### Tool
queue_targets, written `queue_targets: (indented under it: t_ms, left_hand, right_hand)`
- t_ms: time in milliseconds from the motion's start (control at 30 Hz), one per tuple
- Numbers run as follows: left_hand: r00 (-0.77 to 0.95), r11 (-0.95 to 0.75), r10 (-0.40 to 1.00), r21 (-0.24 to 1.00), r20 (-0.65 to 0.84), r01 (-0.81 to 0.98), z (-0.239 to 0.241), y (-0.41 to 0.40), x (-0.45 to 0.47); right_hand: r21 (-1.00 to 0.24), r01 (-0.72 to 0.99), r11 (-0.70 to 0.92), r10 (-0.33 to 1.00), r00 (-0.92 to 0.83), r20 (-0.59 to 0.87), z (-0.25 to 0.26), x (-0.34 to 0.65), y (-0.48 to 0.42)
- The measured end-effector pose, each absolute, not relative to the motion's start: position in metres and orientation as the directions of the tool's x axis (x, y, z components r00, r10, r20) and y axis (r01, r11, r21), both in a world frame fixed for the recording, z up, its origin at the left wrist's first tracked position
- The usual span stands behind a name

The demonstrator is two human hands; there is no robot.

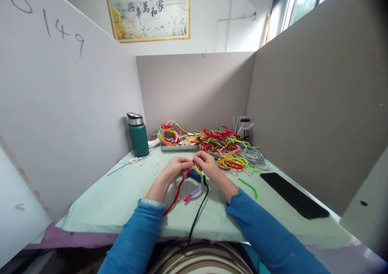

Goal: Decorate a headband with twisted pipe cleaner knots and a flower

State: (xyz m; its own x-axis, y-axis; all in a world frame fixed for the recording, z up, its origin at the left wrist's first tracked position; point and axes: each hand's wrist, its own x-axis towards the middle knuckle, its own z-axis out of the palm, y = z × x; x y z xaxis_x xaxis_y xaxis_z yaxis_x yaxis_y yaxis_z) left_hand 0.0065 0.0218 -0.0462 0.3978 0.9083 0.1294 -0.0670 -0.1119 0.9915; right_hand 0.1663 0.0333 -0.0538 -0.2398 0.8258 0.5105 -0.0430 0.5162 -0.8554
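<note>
My left hand (177, 169) and my right hand (207, 164) meet over the middle of the table, fingers pinched together on a bundle of pipe cleaners. A red pipe cleaner (175, 195) trails down from the left hand towards my sleeve. A pink pipe cleaner (194, 192) and a green one (199, 173) curl below the hands. Under the hands lies a blue object (196, 177) with a black cable (198, 213) running back to the table's near edge.
A heap of coloured pipe cleaners (228, 146) lies at the back right, a metal tray (178, 146) with coiled ones behind centre. A teal bottle (138, 135) stands back left. A black phone (294, 195) lies right, a loose green pipe cleaner (248, 186) beside it. Partition walls enclose three sides.
</note>
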Motion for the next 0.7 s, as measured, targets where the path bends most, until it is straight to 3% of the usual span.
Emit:
queue_targets:
  t_ms: [300,700]
  left_hand:
    - [0.332,-0.147,0.929,0.987,0.162,-0.069,-0.0419,0.0184,0.0097]
    - [0.264,-0.104,0.957,0.993,0.117,-0.062,-0.0376,0.014,0.0123]
  right_hand:
    - [-0.868,-0.066,0.493,0.842,-0.215,0.494,-0.0502,0.1656,0.0308]
    - [-0.826,0.031,0.563,0.819,-0.154,0.553,-0.0581,0.1636,0.0378]
